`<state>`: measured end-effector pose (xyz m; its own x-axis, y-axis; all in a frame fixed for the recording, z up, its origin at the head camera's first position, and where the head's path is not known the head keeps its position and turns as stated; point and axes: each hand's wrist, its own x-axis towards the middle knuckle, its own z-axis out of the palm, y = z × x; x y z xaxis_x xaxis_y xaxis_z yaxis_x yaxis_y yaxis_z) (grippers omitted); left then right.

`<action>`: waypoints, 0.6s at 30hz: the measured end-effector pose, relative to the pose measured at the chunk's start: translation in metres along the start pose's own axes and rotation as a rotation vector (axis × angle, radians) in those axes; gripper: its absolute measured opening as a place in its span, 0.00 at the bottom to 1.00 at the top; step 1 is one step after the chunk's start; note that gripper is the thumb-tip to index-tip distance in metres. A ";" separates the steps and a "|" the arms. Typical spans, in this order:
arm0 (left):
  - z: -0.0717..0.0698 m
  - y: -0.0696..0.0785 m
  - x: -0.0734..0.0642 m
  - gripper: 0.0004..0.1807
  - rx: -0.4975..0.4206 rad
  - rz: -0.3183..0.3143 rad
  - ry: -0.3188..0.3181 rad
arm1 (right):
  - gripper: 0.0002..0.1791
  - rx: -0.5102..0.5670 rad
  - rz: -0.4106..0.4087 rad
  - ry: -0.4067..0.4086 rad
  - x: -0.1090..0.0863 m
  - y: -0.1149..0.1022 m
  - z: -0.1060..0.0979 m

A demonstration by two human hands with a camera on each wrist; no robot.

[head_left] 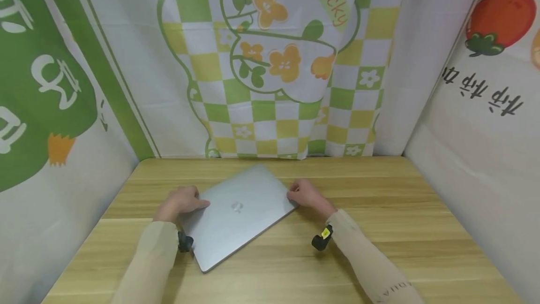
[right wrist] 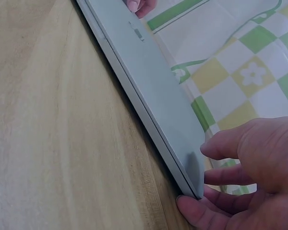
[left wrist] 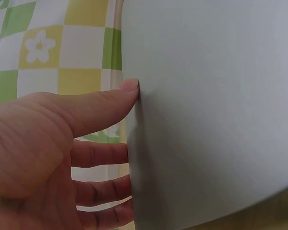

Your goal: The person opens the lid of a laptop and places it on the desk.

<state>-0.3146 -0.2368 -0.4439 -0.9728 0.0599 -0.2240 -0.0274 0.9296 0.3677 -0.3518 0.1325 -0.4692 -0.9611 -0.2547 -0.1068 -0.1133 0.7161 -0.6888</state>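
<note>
A closed silver laptop (head_left: pixel 249 229) with a small logo on its lid lies at a slant over the wooden table. My left hand (head_left: pixel 182 201) grips its left edge, thumb on the lid; in the left wrist view the other fingertips disappear beneath the laptop (left wrist: pixel 216 105). On the opposite side, my right hand (head_left: pixel 310 197) holds the right end near a corner. The right wrist view has that thumb at the lid's edge and the fingers (right wrist: pixel 197 211) around the corner from below. A dark shadow runs under the laptop's near edge; whether it is fully off the table I cannot tell.
The wooden table (head_left: pixel 379 247) extends around the laptop on all sides. Behind it hangs a green and yellow checked cloth (head_left: pixel 270 121), with printed cloth walls at left (head_left: pixel 55 107) and right (head_left: pixel 485 144). A small black device (head_left: pixel 322 238) sits at the right wrist, another (head_left: pixel 184 242) at the left.
</note>
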 end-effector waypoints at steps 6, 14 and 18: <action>0.003 0.004 0.003 0.30 -0.010 0.003 0.000 | 0.11 0.028 0.016 -0.021 -0.003 0.006 -0.003; 0.006 0.019 0.011 0.29 -0.005 0.049 -0.004 | 0.11 0.016 0.015 0.020 -0.014 0.018 -0.014; 0.006 0.024 0.014 0.29 0.003 0.052 -0.012 | 0.12 0.015 0.034 0.007 -0.020 0.020 -0.018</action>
<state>-0.3271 -0.2111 -0.4435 -0.9701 0.1124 -0.2152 0.0238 0.9261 0.3767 -0.3396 0.1632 -0.4682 -0.9660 -0.2262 -0.1253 -0.0771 0.7144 -0.6954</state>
